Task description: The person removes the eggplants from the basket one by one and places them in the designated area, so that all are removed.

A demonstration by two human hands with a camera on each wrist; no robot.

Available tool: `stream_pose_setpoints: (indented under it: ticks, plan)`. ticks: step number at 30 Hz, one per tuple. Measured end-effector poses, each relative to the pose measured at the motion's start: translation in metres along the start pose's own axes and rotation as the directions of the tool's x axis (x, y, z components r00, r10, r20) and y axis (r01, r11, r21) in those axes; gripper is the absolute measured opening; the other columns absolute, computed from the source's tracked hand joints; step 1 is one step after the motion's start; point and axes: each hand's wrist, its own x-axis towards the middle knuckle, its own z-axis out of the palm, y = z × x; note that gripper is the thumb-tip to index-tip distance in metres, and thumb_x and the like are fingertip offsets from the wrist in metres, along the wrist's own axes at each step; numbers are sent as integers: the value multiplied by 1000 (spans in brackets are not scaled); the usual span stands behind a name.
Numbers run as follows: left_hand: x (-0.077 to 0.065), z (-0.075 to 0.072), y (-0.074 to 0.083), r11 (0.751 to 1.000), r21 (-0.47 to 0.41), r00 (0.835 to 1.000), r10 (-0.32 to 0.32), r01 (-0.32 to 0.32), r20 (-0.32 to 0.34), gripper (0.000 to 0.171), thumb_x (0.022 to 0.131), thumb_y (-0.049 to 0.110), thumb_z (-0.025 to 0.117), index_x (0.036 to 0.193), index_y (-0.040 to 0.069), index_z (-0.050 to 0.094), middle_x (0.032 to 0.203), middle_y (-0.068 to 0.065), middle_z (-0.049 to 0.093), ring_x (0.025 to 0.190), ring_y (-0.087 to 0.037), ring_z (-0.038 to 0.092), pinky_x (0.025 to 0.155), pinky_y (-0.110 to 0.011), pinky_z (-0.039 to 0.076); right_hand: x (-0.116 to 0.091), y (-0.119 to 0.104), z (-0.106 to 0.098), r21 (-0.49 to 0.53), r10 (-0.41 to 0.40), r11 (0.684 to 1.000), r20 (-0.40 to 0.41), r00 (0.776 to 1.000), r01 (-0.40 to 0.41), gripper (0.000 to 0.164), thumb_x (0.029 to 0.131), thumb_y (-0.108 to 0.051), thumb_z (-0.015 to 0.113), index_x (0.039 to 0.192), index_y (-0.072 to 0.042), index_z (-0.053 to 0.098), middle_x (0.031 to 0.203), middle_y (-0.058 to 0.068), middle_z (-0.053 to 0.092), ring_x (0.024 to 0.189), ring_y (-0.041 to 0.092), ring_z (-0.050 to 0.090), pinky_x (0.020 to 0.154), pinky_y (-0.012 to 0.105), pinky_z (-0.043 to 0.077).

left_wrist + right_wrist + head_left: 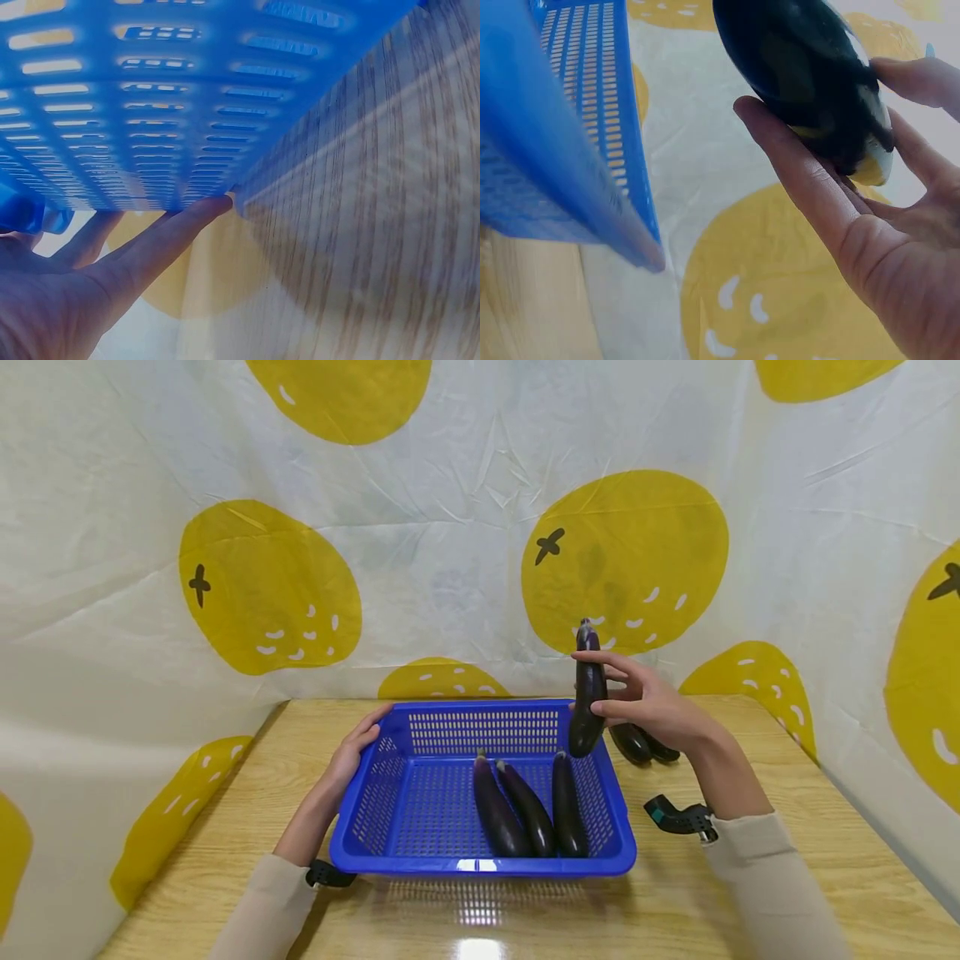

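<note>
My right hand (648,702) holds a glossy dark purple eggplant (587,697) upright, thumb and fingers pinching its sides, above the right rim of a blue plastic basket (480,866). The right wrist view shows the same eggplant (802,75) close up between thumb and fingers. Inside the basket, on its right half, lie three eggplants: one near the middle (495,810), another beside it (531,810) and a third by the right wall (568,810). My left hand (348,756) rests along the basket's left rim. In the left wrist view its straight fingers (161,251) lie against the slotted outer wall.
More eggplants (633,745) lie on the wooden table (712,877) to the right of the basket, partly hidden behind my right hand. A white cloth (450,585) with large yellow fruit prints hangs behind the table and along its sides.
</note>
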Motion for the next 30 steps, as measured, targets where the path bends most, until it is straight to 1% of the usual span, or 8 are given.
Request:
stream_pose_setpoints:
  ticks: [5,10,14,16,21,23,26,30]
  plan:
    - [0,0,0,1000,4,1000,-12,13,-13,52,114,28,26,166,23,23,174,-4,18,157,-27,20,102,-14,39,-10,7,-7,10,-21,1000,17,1000,20,71,99,-1,57,163,-17,31,165,28,24,118,18,69,91,38,59]
    - [-1,-1,0,1000,6,1000,-8,8,-12,52,114,28,26,166,23,23,174,-5,17,157,-28,20,101,-15,40,-18,15,-14,7,-23,1000,25,999,23,72,100,0,56,164,-16,28,169,27,13,124,13,64,95,35,57]
    - [0,-1,0,1000,3,1000,0,0,-4,53,115,28,26,167,22,22,174,-5,17,158,-29,19,102,-15,40,-24,21,-19,12,-28,1000,31,999,28,73,100,2,55,165,-15,26,169,27,12,122,15,67,97,33,56]
    - [0,0,0,1000,3,1000,1,-1,-4,53,114,27,26,167,22,22,174,-5,17,158,-28,18,104,-17,38,-26,23,-22,31,-31,999,35,999,30,73,100,3,55,165,-16,27,167,24,19,120,18,69,97,32,56]
    - [0,0,1,1000,10,1000,-1,1,-9,52,114,28,26,166,22,23,174,-3,17,158,-27,17,109,-23,32,-31,28,-28,109,-43,993,49,998,37,73,101,6,52,165,-18,25,148,8,52,121,21,69,98,31,56]
    - [0,0,1,1000,14,1000,-2,2,-9,52,114,28,26,166,22,23,174,-3,17,158,-27,17,110,-23,32,-34,29,-30,122,-45,992,44,998,39,73,102,6,52,165,-17,25,145,3,55,122,20,68,98,31,56]
    - [-1,0,1,1000,13,1000,-5,5,-10,52,114,28,26,166,23,23,174,-3,16,158,-27,17,108,-21,33,-38,32,-33,95,-27,995,12,1000,26,72,102,4,53,165,-18,26,155,2,44,124,15,66,98,28,55]
    - [-1,0,2,1000,8,1000,-5,5,-7,52,114,27,26,166,23,22,174,-3,16,158,-26,16,106,-18,34,-42,35,-37,48,6,999,-44,999,-4,71,103,1,55,165,-18,27,164,13,25,124,10,62,96,27,55]
